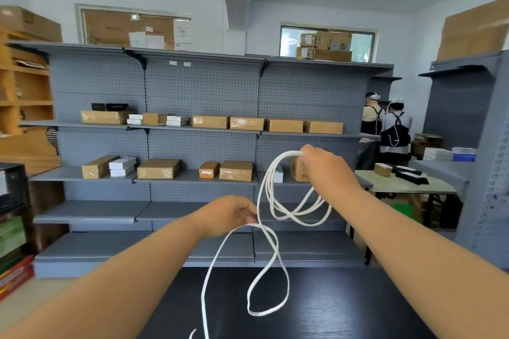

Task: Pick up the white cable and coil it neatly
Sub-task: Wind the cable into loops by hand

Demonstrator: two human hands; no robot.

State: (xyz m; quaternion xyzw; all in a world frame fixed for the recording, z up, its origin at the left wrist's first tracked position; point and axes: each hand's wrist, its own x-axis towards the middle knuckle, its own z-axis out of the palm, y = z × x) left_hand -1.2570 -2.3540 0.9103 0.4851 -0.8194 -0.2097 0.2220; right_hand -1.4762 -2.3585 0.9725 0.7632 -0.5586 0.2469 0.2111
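Note:
The white cable (271, 239) is flat and long. My right hand (322, 166) is raised at chest height and is shut on the top of several hanging loops of it. Those loops droop below and to the left of that hand. My left hand (228, 215) is lower and to the left, pinching a strand of the cable between its fingertips. From that pinch a large slack loop falls onto the black table (344, 308), and a tail runs down to the bottom edge of the view.
Grey pegboard shelving (198, 146) with cardboard boxes (158, 168) stands behind the table. Two persons (385, 129) stand at the back right beside a pale table (407, 186). Wooden shelves (24, 96) and stacked items are at the left.

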